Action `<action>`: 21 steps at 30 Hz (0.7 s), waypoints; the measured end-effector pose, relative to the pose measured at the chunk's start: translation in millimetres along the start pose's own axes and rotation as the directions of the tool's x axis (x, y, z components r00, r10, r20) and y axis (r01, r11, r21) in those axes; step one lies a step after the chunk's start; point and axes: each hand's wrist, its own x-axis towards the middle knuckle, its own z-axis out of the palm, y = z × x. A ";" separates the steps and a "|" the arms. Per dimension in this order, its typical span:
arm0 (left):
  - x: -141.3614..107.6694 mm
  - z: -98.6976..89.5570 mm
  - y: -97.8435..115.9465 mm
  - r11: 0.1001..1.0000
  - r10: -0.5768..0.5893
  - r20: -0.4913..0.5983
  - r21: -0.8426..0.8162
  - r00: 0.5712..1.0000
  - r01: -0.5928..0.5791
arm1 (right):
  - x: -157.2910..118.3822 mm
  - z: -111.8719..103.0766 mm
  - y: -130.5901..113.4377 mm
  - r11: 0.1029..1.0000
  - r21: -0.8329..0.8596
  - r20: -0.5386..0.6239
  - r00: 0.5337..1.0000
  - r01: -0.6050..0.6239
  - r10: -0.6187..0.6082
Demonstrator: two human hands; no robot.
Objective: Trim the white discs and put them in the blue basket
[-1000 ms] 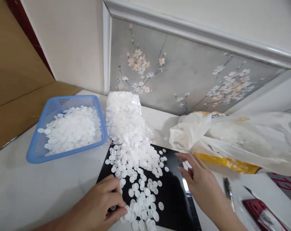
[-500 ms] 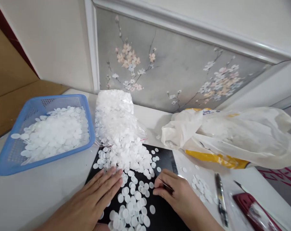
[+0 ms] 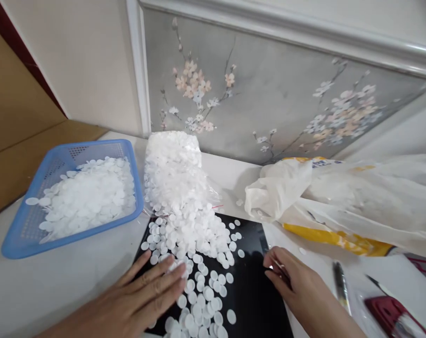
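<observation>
White round discs [image 3: 206,300] lie scattered over a black board [image 3: 255,300], with a dense heap spilling from a clear plastic bag [image 3: 172,173] at its far end. My left hand [image 3: 149,286] lies flat, fingers spread, over the board's left side and touches discs there. Over the board's right edge, my right hand [image 3: 286,274] is closed around a thin dark tool [image 3: 281,270], perhaps tweezers. A small white bit shows near its tip; I cannot tell what it is. Most of the tool is hidden by the fingers.
A blue basket [image 3: 137,206] full of white discs stands at the left. On the right lie a white and yellow plastic bag [image 3: 339,202], a black pen [image 3: 340,284] and a red object [image 3: 389,314]. A floral panel [image 3: 255,94] rises behind the table.
My right hand has moved right, away from the discs to the board's right edge, with the tool still in it. My left hand's fingers have spread apart. The view has shifted slightly.
</observation>
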 end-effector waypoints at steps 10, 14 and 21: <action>-6.9 -1.4 -7.8 0.972 -0.197 0.093 0.148 0.976 0.183 | -4.1 12.9 -7.2 0.998 -0.021 -0.070 0.995 -0.067 0.065; -17.4 -9.0 -9.7 0.953 -0.254 0.038 0.183 0.966 0.243 | -5.1 19.2 -13.1 1.000 -0.011 0.048 0.999 -0.017 0.017; -4.2 -23.8 4.8 0.992 -0.124 0.276 0.020 0.953 0.123 | -1.9 5.9 4.8 0.997 -0.076 -0.115 0.993 0.031 -0.039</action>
